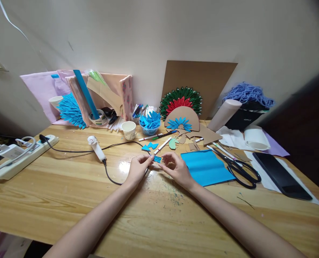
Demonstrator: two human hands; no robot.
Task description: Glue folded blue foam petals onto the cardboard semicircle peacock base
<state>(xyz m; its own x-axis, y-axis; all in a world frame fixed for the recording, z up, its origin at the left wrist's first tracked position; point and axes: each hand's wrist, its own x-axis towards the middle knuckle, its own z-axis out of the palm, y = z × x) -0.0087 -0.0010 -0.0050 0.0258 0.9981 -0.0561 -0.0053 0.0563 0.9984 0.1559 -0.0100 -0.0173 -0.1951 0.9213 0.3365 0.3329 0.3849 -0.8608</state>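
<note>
Just above the middle of the table, a small pleated piece of blue paper (157, 159) is between my two hands. The thumb and fingertips of my left hand (139, 167) pinch its left end. My right hand (177, 170) curls around its right end, thumb below and fingertips above, at its edge. Small blue paper triangles (150, 146) and a white marker (162, 146) lie just beyond my fingers. Right of my right hand is a creased blue sheet (206, 166), and black-handled scissors (242, 172) lie at its right edge.
A white glue gun (96, 148) stands on the left, its cable running behind my left hand. Behind are a paper cup (128, 130), a bowl of blue pieces (150, 123) and a cardboard semicircle (184, 114). A phone (281, 175) lies right; a power strip (27, 157), left.
</note>
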